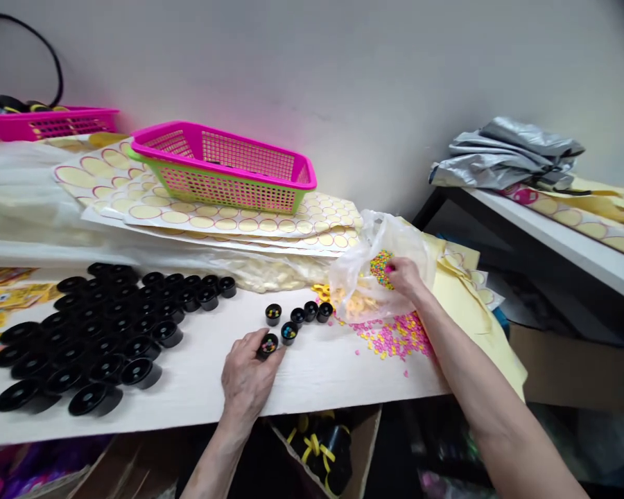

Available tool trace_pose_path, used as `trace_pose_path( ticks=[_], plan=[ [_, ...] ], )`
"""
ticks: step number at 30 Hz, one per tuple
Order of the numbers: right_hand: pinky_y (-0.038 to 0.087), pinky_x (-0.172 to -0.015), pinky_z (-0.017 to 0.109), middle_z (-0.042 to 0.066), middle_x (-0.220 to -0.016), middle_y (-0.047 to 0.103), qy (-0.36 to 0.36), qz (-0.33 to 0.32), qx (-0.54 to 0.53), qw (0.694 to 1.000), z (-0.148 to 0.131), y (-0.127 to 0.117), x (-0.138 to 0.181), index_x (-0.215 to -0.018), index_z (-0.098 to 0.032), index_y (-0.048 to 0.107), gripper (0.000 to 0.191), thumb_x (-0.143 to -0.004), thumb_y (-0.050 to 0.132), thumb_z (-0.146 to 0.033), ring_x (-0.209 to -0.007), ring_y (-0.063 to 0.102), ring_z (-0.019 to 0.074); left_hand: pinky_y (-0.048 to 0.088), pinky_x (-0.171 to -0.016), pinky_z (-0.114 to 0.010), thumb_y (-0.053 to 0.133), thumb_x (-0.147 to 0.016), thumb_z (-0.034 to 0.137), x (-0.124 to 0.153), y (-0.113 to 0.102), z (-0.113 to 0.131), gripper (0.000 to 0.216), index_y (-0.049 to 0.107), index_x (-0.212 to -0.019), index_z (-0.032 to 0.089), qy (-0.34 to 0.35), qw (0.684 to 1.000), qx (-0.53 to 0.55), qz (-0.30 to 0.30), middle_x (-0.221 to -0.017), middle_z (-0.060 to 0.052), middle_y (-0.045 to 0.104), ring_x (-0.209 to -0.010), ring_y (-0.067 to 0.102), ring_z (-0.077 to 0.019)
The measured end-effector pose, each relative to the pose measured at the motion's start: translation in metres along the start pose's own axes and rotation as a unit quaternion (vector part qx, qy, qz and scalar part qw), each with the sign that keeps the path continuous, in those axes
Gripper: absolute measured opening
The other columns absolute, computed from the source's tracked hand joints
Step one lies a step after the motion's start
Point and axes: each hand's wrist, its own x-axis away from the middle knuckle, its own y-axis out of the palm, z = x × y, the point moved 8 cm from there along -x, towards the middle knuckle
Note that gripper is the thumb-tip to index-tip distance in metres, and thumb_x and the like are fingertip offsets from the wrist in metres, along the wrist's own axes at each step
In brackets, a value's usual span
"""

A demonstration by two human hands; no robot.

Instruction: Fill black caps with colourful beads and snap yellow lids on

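My left hand (249,378) has its thumb and fingers around a small black cup (268,346) with a few coloured beads inside, standing on the white table. Just beyond it are another black cup (273,314) with yellowish beads and one (290,333) with bluish beads. Several more black cups (310,311) stand close by. Over at the clear plastic bag (351,281), my right hand (406,278) is closed on a small pink object (390,267), its kind unclear. That object touches the heap of multicoloured beads (380,267) in the bag. My right fingertips are partly hidden.
Many black cups (107,322) fill the table's left side. Pink and yellow pieces (395,337) lie scattered by the bag. A pink-and-green basket (229,184) rests on sticker sheets (150,211) behind. Below the front edge is an open cardboard box (367,443).
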Motion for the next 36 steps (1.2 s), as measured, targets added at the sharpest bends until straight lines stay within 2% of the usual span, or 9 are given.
trace_pose_path(
  ticks=[5,9,13,18,21,24,29,32,36],
  plan=[
    [0.041,-0.078,0.030,0.013,-0.080,0.066,0.019,-0.035,0.015,0.999,0.009,0.034,-0.025,-0.063,-0.015,0.062,0.013,-0.058,0.054,-0.006,-0.096,0.056,0.0268,0.047,-0.079,-0.032,0.061,-0.069,0.043,-0.001,0.000,-0.003,0.036,0.063,-0.099,0.024,0.004,1.000,-0.001,0.008,-0.095,-0.001,0.067,-0.087,0.060,-0.0212],
    [0.043,-0.073,0.029,0.008,-0.068,0.065,0.013,-0.058,-0.075,0.995,0.008,0.050,-0.033,-0.056,-0.015,0.059,0.006,-0.055,0.056,-0.009,-0.082,0.060,0.0229,0.047,-0.080,-0.032,0.061,-0.069,0.043,-0.001,0.000,-0.004,0.035,0.063,-0.098,0.024,0.002,1.000,-0.005,0.008,-0.095,-0.001,0.067,-0.087,0.060,-0.0212],
    [0.045,-0.062,0.026,0.000,-0.061,0.061,0.010,-0.013,-0.235,0.972,0.017,0.045,-0.026,-0.065,-0.015,0.060,0.012,-0.056,0.059,-0.023,-0.062,0.057,0.0149,0.047,-0.080,-0.031,0.062,-0.068,0.043,-0.001,0.001,-0.006,0.036,0.063,-0.099,0.023,0.000,1.000,-0.002,0.004,-0.096,-0.001,0.067,-0.088,0.060,-0.0209],
    [0.048,-0.060,0.030,0.000,-0.064,0.061,0.012,0.042,-0.399,0.916,0.015,0.024,0.001,-0.071,-0.015,0.058,0.027,-0.053,0.067,-0.033,-0.057,0.057,0.0130,0.046,-0.080,-0.032,0.062,-0.068,0.043,-0.001,0.001,-0.006,0.036,0.064,-0.098,0.023,-0.008,1.000,0.004,0.005,-0.096,-0.001,0.066,-0.088,0.059,-0.0213],
    [0.049,-0.062,0.028,-0.001,-0.068,0.063,0.005,0.033,-0.480,0.876,-0.010,0.010,0.023,-0.072,-0.017,0.059,0.028,-0.050,0.073,-0.029,-0.061,0.058,0.0116,0.046,-0.080,-0.032,0.063,-0.068,0.040,0.000,0.000,-0.001,0.035,0.064,-0.098,0.022,-0.015,1.000,0.009,-0.003,-0.095,-0.002,0.066,-0.087,0.059,-0.0211],
    [0.049,-0.065,0.025,0.000,-0.074,0.066,-0.016,-0.022,-0.589,0.808,-0.056,0.000,0.047,-0.072,-0.018,0.063,0.027,-0.049,0.077,-0.018,-0.068,0.060,0.0111,0.045,-0.080,-0.032,0.062,-0.068,0.037,0.002,-0.001,0.003,0.035,0.064,-0.099,0.021,-0.020,1.000,0.012,-0.010,-0.094,-0.002,0.066,-0.088,0.058,-0.0208],
    [0.049,-0.066,0.026,0.001,-0.077,0.067,-0.020,-0.129,-0.641,0.756,-0.132,0.007,0.087,-0.075,-0.020,0.066,0.024,-0.053,0.076,-0.016,-0.069,0.060,0.0117,0.045,-0.079,-0.032,0.063,-0.069,0.032,0.005,-0.001,0.007,0.034,0.063,-0.100,0.020,-0.013,0.999,0.017,-0.024,-0.094,-0.002,0.066,-0.088,0.055,-0.0198],
    [0.047,-0.065,0.027,0.001,-0.076,0.066,-0.034,-0.179,-0.621,0.763,-0.156,0.030,0.102,-0.076,-0.020,0.066,0.023,-0.055,0.075,-0.018,-0.068,0.059,0.0123,0.045,-0.078,-0.032,0.063,-0.068,0.030,0.005,-0.001,0.007,0.033,0.063,-0.100,0.020,-0.018,0.999,0.019,-0.028,-0.094,-0.002,0.066,-0.088,0.055,-0.0200],
    [0.042,-0.059,0.026,-0.002,-0.066,0.060,-0.097,-0.207,-0.480,0.847,-0.160,0.061,0.109,-0.073,-0.019,0.065,0.013,-0.061,0.068,-0.017,-0.062,0.052,0.0120,0.044,-0.077,-0.031,0.065,-0.067,0.029,0.005,-0.002,0.008,0.034,0.063,-0.100,0.020,-0.020,0.999,0.018,-0.029,-0.094,-0.003,0.066,-0.088,0.054,-0.0201]
  ],
)
